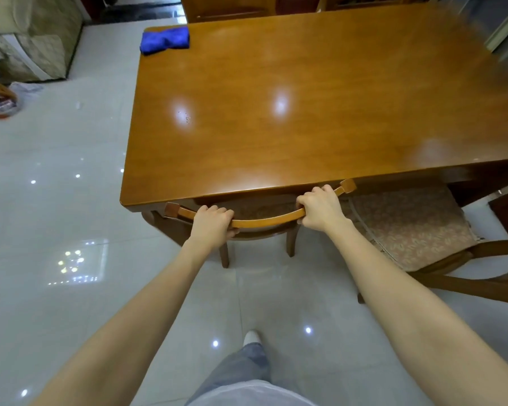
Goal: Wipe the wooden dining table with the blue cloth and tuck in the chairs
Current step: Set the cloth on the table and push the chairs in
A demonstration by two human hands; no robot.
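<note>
Our left hand point(213, 219) and right hand point(320, 208) grasp the near chair point(267, 221); a hard push could jam knuckles against the counter point(305, 127) edge.

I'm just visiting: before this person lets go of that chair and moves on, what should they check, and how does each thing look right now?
1. Grip: the left hand and right hand both hold the top rail of the near chair: ok.
2. Near chair pushed in: its seat sits mostly under the table: ok.
3. The second chair, on the right: its seat sticks out at an angle: not ok.
4. The blue cloth put away: it lies on the table's far left corner: not ok.
5. Tabletop clean: glare patches hide parts of it: cannot tell.
</note>
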